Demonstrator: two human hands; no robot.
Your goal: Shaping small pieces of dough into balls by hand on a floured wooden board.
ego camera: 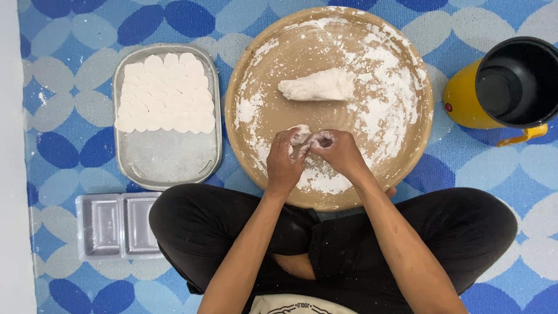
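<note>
Item: dough piece (300,134), small, white, floured. I see it pinched between my left hand (286,158) and right hand (337,152), fingertips of both closed on it, over the near half of the round board (418,139). I judge it light, soft, easily dented, tacky where flour is thin; best held by the edges with fingertips, lightly. Dough log (317,86): board centre, apart from both hands. Tray (168,160) left of the board: rows of flat white discs (165,93) fill its far half. Yellow pot (500,87): right of the board.
</note>
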